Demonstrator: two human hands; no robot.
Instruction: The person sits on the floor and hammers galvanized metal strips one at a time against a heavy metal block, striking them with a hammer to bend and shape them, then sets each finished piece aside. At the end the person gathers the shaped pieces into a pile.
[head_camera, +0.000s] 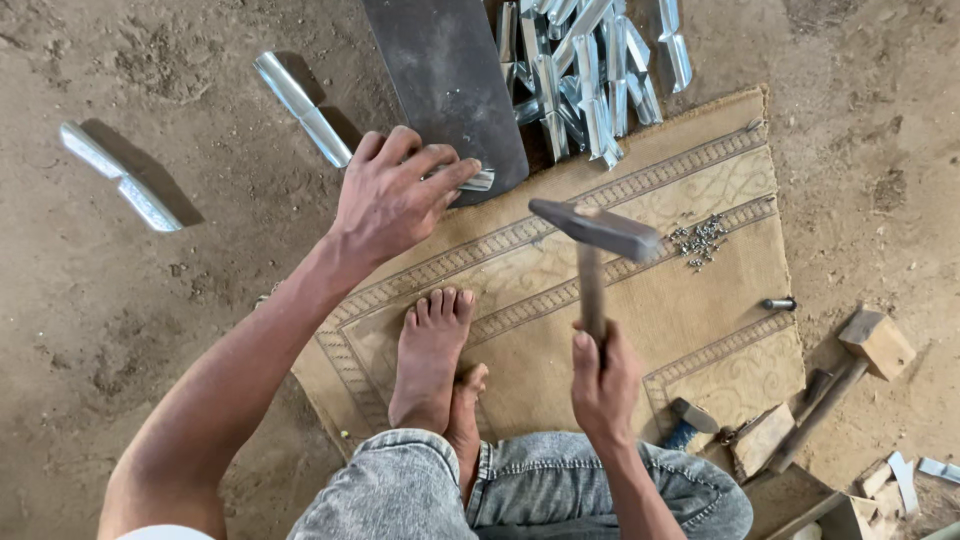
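Hammer (596, 232) with a wooden handle is raised over the middle of the tan rug (700, 330), its steel head level; the right hand (603, 385) wraps its fingers tightly round the lower handle. Near the rug's far edge, the left hand (393, 195) pinches a small folded metal piece (479, 180) against the dark iron block (447, 80). More shiny metal pieces (585, 70) are heaped beyond that edge. Small nails (698, 240) lie scattered near the rug's right edge.

The dirt floor (120, 300) carries a tan patterned mat (700, 330) bearing small nails (700, 240) near its far right corner, a dark slab (450, 80) overlapping its far edge, and shiny metal pieces (590, 70) beyond.
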